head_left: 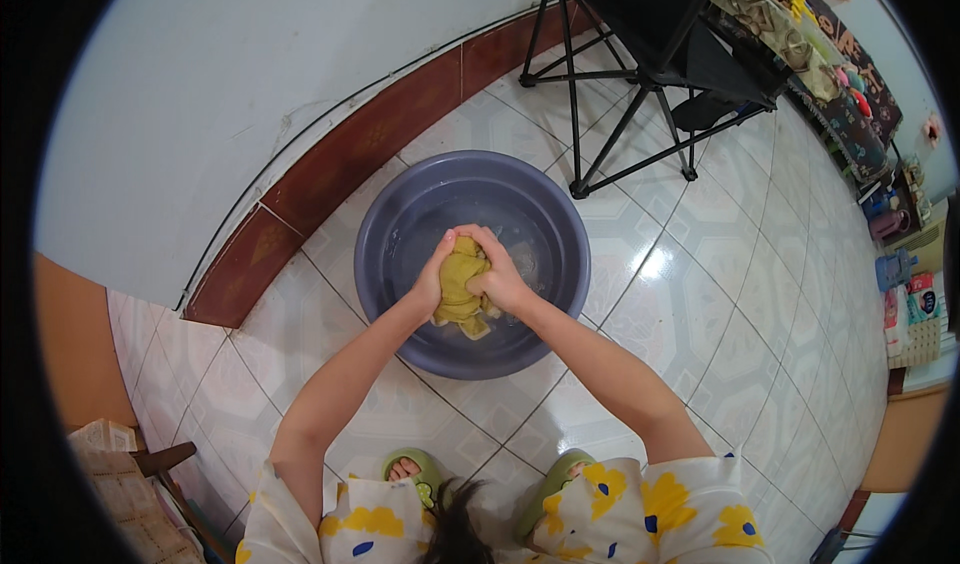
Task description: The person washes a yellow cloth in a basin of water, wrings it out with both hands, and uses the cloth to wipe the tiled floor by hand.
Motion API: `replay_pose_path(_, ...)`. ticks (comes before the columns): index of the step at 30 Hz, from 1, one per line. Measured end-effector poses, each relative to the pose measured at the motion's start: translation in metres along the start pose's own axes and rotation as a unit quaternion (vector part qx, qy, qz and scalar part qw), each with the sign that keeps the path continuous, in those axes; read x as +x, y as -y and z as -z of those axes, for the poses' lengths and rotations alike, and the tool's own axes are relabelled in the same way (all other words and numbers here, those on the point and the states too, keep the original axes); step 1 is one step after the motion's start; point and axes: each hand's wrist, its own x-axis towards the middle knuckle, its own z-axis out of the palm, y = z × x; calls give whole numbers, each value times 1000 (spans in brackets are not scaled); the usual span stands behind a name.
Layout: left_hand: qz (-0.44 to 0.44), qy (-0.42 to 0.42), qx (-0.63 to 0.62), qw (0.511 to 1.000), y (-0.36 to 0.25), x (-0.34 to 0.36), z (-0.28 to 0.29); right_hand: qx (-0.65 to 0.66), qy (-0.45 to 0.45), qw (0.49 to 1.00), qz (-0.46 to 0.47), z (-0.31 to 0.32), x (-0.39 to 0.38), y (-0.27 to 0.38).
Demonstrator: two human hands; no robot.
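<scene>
A bunched, wet-looking yellow-green cloth point(461, 282) is squeezed between my two hands above a round grey-blue plastic basin point(372, 264). My left hand point(432, 276) presses on its left side, and my right hand point(497, 276) wraps its right side, fingers over the top. One corner of the cloth hangs down toward the basin's near side. Cloudy water point(505, 224) with some bubbles lies in the basin. Whether the cloth touches the water I cannot tell.
A black folding chair point(640, 74) stands on the tiled floor beyond the basin to the right. A white wall with a red-brown skirting point(340, 154) runs along the left. My feet in green slippers point(412, 472) are just below the basin. A covered sofa point(840, 84) sits far right.
</scene>
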Motion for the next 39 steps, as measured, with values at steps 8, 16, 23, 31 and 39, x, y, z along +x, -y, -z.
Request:
replay_pose_path(8,-177,-160,657,715,26,-8,49,183,-104,951,-227,-17,-12,7)
replay_pose_path(16,-178,-154,720,653,24,-15,40,206,-106,941,-246,-14,-18,2)
replay_pose_path(23,22,-231,500,835,-1,-25,24,257,-33,918,-302,-6,-26,12)
replay_pose_path(31,-3,-209,546,811,-65,-57,23,266,16,891,-367,45,-13,7)
replay_pose_path(39,-70,-131,665,732,-81,-72,2,-253,132,944,-164,67,2,43)
